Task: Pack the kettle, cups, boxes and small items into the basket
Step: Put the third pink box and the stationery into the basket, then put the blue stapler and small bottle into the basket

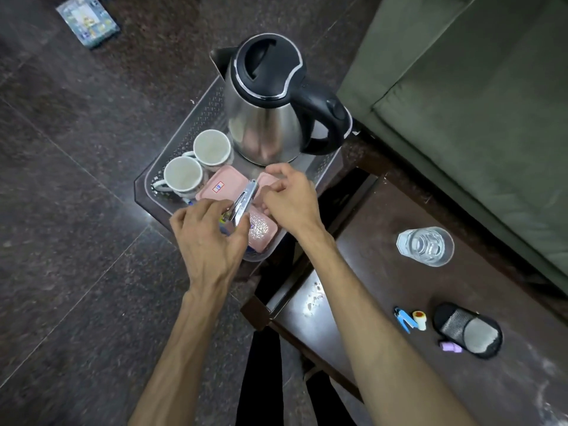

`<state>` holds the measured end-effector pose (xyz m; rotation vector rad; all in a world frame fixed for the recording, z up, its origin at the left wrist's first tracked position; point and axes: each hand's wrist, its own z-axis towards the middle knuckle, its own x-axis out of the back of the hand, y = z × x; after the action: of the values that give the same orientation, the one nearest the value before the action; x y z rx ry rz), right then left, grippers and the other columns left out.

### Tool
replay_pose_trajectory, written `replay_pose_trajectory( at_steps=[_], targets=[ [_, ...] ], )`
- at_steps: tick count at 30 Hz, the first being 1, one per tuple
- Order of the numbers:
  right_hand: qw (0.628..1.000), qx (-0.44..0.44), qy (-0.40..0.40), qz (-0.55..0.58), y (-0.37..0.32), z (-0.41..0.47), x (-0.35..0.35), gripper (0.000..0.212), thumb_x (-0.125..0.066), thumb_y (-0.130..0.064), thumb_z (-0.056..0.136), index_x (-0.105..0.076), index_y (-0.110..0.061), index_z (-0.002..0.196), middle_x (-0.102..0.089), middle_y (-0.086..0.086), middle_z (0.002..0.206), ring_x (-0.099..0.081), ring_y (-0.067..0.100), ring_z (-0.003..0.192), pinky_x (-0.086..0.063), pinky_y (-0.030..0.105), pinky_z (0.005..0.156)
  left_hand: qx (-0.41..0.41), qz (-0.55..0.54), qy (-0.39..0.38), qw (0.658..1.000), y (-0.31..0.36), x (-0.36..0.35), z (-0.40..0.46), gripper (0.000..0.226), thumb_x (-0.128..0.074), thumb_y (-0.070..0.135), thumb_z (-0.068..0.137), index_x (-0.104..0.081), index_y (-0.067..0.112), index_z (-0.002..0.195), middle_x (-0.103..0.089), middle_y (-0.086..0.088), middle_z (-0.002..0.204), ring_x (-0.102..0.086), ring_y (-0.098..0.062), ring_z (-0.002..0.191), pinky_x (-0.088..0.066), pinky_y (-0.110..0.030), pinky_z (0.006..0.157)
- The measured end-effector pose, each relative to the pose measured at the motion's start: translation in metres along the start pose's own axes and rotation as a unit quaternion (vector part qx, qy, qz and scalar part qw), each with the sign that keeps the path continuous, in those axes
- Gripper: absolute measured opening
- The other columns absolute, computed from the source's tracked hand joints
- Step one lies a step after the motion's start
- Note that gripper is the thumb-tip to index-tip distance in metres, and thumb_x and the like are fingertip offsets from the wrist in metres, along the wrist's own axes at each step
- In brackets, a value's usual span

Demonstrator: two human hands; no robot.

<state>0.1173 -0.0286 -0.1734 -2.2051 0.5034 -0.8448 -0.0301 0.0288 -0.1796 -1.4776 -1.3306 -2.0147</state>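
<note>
A clear plastic basket (196,118) sits on a small dark stand. Inside it stand a steel kettle (264,118) with a black lid and handle, two white cups (212,148) (183,178), and pink boxes (222,184) (261,229). My left hand (209,238) grips a shiny metal tool (244,201) over the pink boxes at the basket's near end. My right hand (290,196) hovers beside it, fingers curled over a pink box, touching the tool's far end. Whether the right hand grips anything I cannot tell.
On the dark wooden table to the right stand a glass of water (425,245), a blue nail clipper (405,319), a small tape roll (419,318), a black mesh pouch (467,330) and a small lilac item (450,346). A green sofa (476,87) rises behind. A printed packet (87,20) lies on the floor.
</note>
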Motion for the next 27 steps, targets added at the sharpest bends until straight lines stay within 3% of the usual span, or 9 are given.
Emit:
replay_pose_trajectory(
  at_steps=[3, 7, 10, 14, 19, 22, 25, 27],
  targets=[
    [0.999, 0.022, 0.026, -0.018, 0.005, -0.016, 0.016, 0.034, -0.062, -0.022, 0.075, -0.075, -0.023, 0.106, -0.076, -0.004, 0.070, -0.076, 0.022, 0.085, -0.060, 0.038, 0.088, -0.004, 0.032, -0.045, 0.998, 0.006, -0.008, -0.003, 0.033, -0.073, 0.037, 0.081, -0.078, 0.016, 0.107, -0.076, -0.004, 0.103, -0.066, -0.028, 0.103, -0.036, -0.045, 0.099],
    [0.997, 0.029, 0.069, -0.006, 0.027, -0.035, 0.035, 0.019, -0.064, -0.013, 0.081, -0.079, -0.022, 0.089, -0.062, -0.016, 0.058, -0.062, 0.003, 0.060, -0.058, 0.025, 0.073, 0.027, 0.068, -0.080, 0.994, 0.011, -0.014, -0.006, 0.032, -0.079, 0.030, 0.080, -0.077, 0.014, 0.109, -0.075, -0.010, 0.112, -0.063, -0.034, 0.110, -0.036, -0.047, 0.099],
    [0.996, 0.029, 0.087, 0.010, 0.047, -0.053, 0.052, 0.016, -0.066, -0.014, 0.083, -0.079, -0.025, 0.086, -0.064, -0.017, 0.061, -0.061, 0.000, 0.057, -0.056, 0.023, 0.068, 0.021, 0.086, -0.068, 0.994, 0.016, -0.015, -0.009, 0.039, -0.081, 0.032, 0.078, -0.075, 0.014, 0.113, -0.071, -0.013, 0.117, -0.059, -0.036, 0.111, -0.036, -0.048, 0.096],
    [0.993, -0.009, 0.102, 0.059, 0.082, -0.081, 0.076, 0.015, -0.065, -0.019, 0.083, -0.077, -0.028, 0.086, -0.071, -0.008, 0.068, -0.070, 0.011, 0.062, -0.062, 0.033, 0.068, -0.005, 0.076, -0.005, 0.997, 0.029, -0.016, -0.028, 0.047, -0.080, 0.034, 0.081, -0.070, 0.012, 0.122, -0.064, -0.015, 0.124, -0.053, -0.036, 0.115, -0.034, -0.048, 0.097],
    [0.985, -0.051, 0.155, 0.066, 0.143, -0.117, 0.106, 0.016, -0.067, -0.013, 0.082, -0.077, -0.026, 0.084, -0.069, -0.013, 0.066, -0.066, 0.003, 0.063, -0.046, 0.010, 0.059, -0.068, 0.012, 0.026, 0.997, 0.068, -0.029, -0.073, 0.029, -0.074, 0.026, 0.085, -0.071, 0.011, 0.110, -0.067, -0.014, 0.113, -0.056, -0.035, 0.111, -0.037, -0.046, 0.093],
    [0.973, -0.109, 0.199, 0.043, 0.186, -0.140, 0.124, 0.016, -0.070, -0.010, 0.081, -0.078, -0.024, 0.083, -0.068, -0.018, 0.064, -0.065, -0.002, 0.063, -0.044, 0.003, 0.060, -0.126, -0.032, -0.011, 0.991, 0.098, -0.048, -0.110, 0.011, -0.072, 0.017, 0.083, -0.072, 0.013, 0.093, -0.070, -0.010, 0.096, -0.061, -0.037, 0.094, -0.040, -0.047, 0.084],
    [0.955, -0.189, 0.230, 0.005, 0.229, -0.162, 0.141, 0.014, -0.073, -0.012, 0.080, -0.079, -0.022, 0.086, -0.072, -0.012, 0.069, -0.064, -0.002, 0.060, -0.038, -0.002, 0.059, -0.196, -0.028, -0.080, 0.977, 0.127, -0.077, -0.153, 0.007, -0.073, 0.012, 0.082, -0.070, 0.015, 0.088, -0.067, -0.004, 0.086, -0.061, -0.033, 0.083, -0.041, -0.046, 0.079],
    [0.941, -0.239, 0.237, -0.014, 0.256, -0.175, 0.151, 0.015, -0.072, -0.014, 0.082, -0.079, -0.022, 0.092, -0.078, -0.007, 0.081, -0.070, 0.010, 0.071, -0.035, -0.005, 0.059, -0.226, -0.015, -0.142, 0.964, 0.145, -0.099, -0.180, 0.007, -0.072, 0.016, 0.082, -0.069, 0.017, 0.088, -0.067, -0.002, 0.087, -0.060, -0.031, 0.083, -0.043, -0.044, 0.079]
  ],
)
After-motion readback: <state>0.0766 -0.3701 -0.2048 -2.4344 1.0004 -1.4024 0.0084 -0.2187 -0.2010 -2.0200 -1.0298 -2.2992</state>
